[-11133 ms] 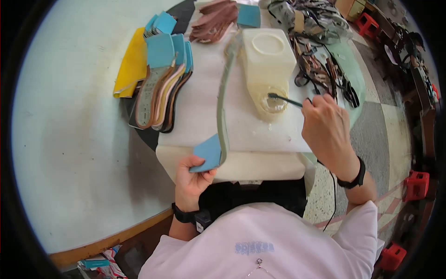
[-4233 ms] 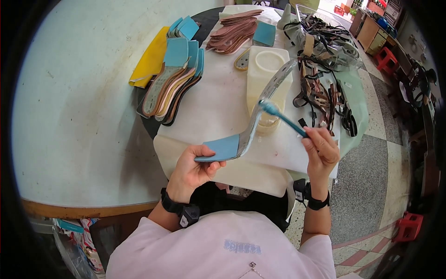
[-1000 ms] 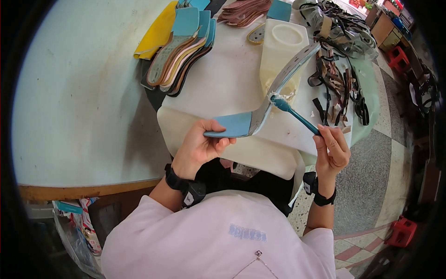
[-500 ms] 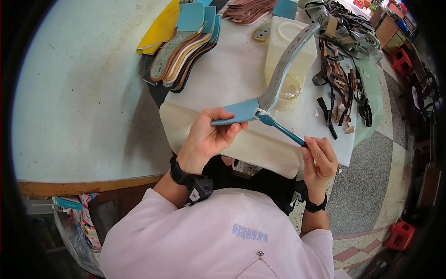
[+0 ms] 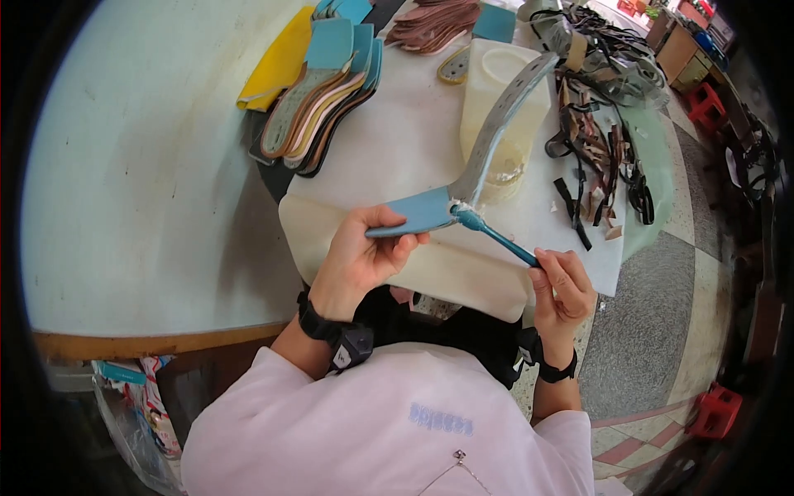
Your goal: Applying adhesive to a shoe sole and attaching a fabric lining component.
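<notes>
My left hand [image 5: 370, 250] pinches the blue heel end of a shoe insole [image 5: 486, 157], thumb on top and fingers beneath. Its grey, perforated front part bends steeply upward, away from me. In my right hand [image 5: 562, 285] is the handle of a teal brush [image 5: 502, 241], gripped between thumb and fingertips. The brush head touches the insole's edge where the blue and grey parts meet, and whitish paste clings there. Behind the insole lies a cut translucent plastic jug [image 5: 484, 103], with pale residue around its opening.
Stacked insoles with blue heels [image 5: 318, 107] lie at the far left, beside a yellow sheet [image 5: 271, 70]. Brownish pieces [image 5: 432, 25] are piled at the back. Dark strip scraps [image 5: 608, 157] heap on the right. A cream sheet [image 5: 405, 256] covers the near edge.
The view has shifted slightly, so the table's contents appear a little further left. Both hands keep their holds; the brush head stays at the insole's edge.
</notes>
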A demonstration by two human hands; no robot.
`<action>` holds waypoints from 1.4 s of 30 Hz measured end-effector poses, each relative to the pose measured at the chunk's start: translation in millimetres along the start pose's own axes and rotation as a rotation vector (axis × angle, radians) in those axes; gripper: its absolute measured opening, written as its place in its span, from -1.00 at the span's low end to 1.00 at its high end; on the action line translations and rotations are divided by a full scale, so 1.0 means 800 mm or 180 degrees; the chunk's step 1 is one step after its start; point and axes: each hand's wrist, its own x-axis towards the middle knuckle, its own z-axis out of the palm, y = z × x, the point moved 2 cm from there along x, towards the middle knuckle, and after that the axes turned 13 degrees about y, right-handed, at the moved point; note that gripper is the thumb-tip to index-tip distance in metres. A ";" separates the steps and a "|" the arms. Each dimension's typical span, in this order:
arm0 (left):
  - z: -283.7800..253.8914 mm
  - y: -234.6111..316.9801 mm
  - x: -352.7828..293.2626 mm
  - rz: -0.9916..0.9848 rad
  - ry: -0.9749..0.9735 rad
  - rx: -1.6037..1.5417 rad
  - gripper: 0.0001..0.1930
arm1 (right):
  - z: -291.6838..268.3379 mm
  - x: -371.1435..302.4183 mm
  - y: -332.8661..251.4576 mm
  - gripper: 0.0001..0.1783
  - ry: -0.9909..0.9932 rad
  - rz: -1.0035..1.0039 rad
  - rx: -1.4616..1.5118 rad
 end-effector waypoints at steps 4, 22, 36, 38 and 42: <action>-0.008 0.003 -0.003 0.0037 -0.0013 0.0063 -0.74 | -0.001 0.010 -0.001 -0.69 0.0248 0.0103 -0.0127; -0.035 -0.001 -0.038 0.0464 0.0272 0.0480 -0.78 | -0.018 0.044 0.009 -0.80 0.1498 0.0884 0.0131; -0.049 0.024 -0.018 0.2558 -0.0018 0.1496 -0.69 | 0.008 0.019 0.057 -0.85 0.0335 0.0655 -0.1171; -0.041 0.024 -0.013 0.2555 -0.0081 0.1474 -0.69 | 0.006 0.017 0.062 -0.84 0.0354 0.0679 -0.1135; -0.035 0.030 0.003 0.2373 -0.0378 0.1360 -0.73 | 0.003 0.012 0.060 -0.83 0.0133 0.0557 -0.1470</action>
